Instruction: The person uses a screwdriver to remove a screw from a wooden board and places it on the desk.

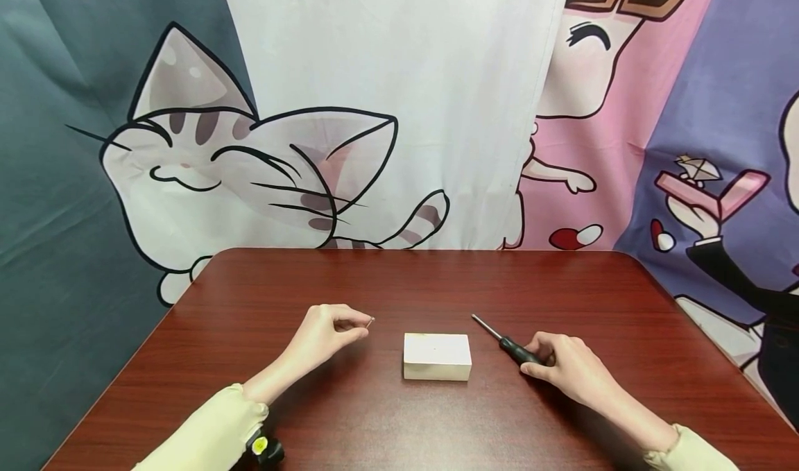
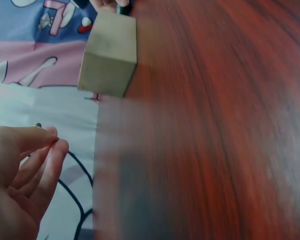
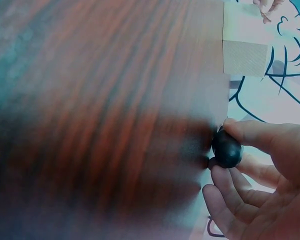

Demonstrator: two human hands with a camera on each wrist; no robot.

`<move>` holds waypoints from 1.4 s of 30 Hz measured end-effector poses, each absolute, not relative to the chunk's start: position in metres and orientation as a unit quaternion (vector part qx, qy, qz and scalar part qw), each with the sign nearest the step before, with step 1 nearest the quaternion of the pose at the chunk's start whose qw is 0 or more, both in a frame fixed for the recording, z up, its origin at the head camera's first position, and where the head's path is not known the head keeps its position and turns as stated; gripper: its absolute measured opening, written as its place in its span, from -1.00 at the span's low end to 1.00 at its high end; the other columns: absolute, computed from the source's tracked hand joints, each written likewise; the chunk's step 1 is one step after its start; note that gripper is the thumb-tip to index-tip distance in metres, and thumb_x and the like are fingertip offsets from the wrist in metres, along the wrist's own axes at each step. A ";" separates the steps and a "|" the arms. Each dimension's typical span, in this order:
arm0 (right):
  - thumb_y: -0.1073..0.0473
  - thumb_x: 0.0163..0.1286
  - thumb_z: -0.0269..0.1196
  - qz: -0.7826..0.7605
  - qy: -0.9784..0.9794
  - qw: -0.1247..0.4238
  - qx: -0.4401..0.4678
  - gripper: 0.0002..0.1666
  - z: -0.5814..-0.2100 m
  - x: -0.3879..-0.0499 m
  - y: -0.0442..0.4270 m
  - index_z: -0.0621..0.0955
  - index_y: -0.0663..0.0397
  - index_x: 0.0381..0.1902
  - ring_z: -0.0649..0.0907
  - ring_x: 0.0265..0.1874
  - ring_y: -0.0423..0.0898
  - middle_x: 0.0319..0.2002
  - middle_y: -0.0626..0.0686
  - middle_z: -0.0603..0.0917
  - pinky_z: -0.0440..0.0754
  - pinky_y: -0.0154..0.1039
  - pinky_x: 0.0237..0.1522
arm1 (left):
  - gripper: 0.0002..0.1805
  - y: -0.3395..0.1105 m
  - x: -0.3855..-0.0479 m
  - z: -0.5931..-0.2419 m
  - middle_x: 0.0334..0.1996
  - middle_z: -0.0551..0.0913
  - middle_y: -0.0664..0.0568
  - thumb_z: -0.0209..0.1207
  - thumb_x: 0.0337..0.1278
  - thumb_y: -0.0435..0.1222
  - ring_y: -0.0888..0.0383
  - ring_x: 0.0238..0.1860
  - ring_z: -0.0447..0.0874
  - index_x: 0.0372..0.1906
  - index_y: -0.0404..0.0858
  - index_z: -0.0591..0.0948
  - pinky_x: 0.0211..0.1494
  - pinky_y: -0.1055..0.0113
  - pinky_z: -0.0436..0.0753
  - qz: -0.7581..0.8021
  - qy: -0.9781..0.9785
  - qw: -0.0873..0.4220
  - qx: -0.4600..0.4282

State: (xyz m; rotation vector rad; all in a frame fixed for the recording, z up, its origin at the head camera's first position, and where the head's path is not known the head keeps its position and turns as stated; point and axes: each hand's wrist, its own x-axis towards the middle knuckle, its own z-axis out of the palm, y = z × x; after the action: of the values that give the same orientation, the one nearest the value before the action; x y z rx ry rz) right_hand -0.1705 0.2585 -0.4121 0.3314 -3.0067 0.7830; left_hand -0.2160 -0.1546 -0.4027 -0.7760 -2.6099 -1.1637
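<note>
My left hand [image 1: 329,332] pinches a tiny screw [image 1: 371,321] between thumb and fingertips, left of the block and above the table. Its small head shows beyond the thumb in the left wrist view. A pale wooden block [image 1: 437,357] lies at mid-table between both hands, with a small dark mark on its top. To the right, my right hand [image 1: 573,368] grips the black handle of a screwdriver [image 1: 510,347], whose metal shaft points to the far left. In the right wrist view only the rounded handle end [image 3: 227,150] shows; the shaft is hidden.
The reddish-brown wooden table [image 1: 399,284] has its far edge against a curtain [image 1: 399,55] printed with cartoon figures. A dark wrist device [image 1: 265,449] sits at the left sleeve's cuff.
</note>
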 end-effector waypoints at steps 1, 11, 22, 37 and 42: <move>0.01 0.12 0.50 0.251 -0.962 0.008 0.106 -0.78 -0.412 -0.171 0.259 0.67 -0.18 -0.33 0.48 -0.56 -0.39 -0.52 -0.23 0.65 0.42 -0.44 -0.54 | -0.82 -0.157 -0.217 -0.403 -0.32 0.81 0.11 0.41 0.05 -0.37 0.36 -0.36 0.71 -0.19 -0.18 0.80 -0.29 0.53 0.71 -0.388 -0.880 0.090 -0.260; 0.03 0.11 0.50 0.254 -0.960 0.017 0.113 -0.79 -0.412 -0.170 0.259 0.66 -0.18 -0.35 0.49 -0.57 -0.42 -0.53 -0.25 0.66 0.42 -0.44 -0.54 | -0.81 -0.185 -0.227 -0.416 -0.32 0.79 0.08 0.37 0.08 -0.40 0.37 -0.36 0.69 -0.16 -0.19 0.78 -0.28 0.52 0.69 -0.364 -0.889 0.061 -0.270; 0.02 0.11 0.50 0.257 -0.960 0.012 0.108 -0.79 -0.412 -0.170 0.259 0.67 -0.18 -0.33 0.47 -0.58 -0.40 -0.53 -0.24 0.65 0.41 -0.43 -0.55 | -0.79 -0.202 -0.238 -0.424 -0.42 0.74 0.17 0.39 0.04 -0.42 0.46 -0.47 0.55 -0.24 -0.07 0.80 -0.42 0.57 0.56 -0.272 -0.914 0.079 -0.291; -0.03 0.10 0.50 0.245 -0.965 0.010 0.095 -0.78 -0.412 -0.170 0.257 0.67 -0.22 -0.34 0.47 -0.57 -0.38 -0.53 -0.24 0.65 0.39 -0.42 -0.55 | -0.82 -0.205 -0.235 -0.431 -0.56 0.60 0.25 0.39 0.01 -0.41 0.49 -0.54 0.45 -0.26 -0.11 0.81 -0.46 0.58 0.49 -0.245 -0.935 0.077 -0.246; -0.03 0.09 0.50 0.238 -0.967 0.004 0.096 -0.77 -0.411 -0.171 0.257 0.65 -0.21 -0.37 0.47 -0.57 -0.37 -0.53 -0.23 0.63 0.40 -0.41 -0.55 | -0.82 -0.204 -0.231 -0.431 -0.58 0.58 0.25 0.40 0.01 -0.39 0.49 -0.57 0.43 -0.23 -0.14 0.81 -0.48 0.58 0.46 -0.242 -0.937 0.080 -0.238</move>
State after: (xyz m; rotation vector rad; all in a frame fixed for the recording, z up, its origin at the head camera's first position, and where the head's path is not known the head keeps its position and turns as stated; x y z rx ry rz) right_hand -0.1713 0.2572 -0.4105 0.3004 -3.0283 0.7441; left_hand -0.2306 -0.2035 -0.4314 -0.7123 -2.8029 -0.7239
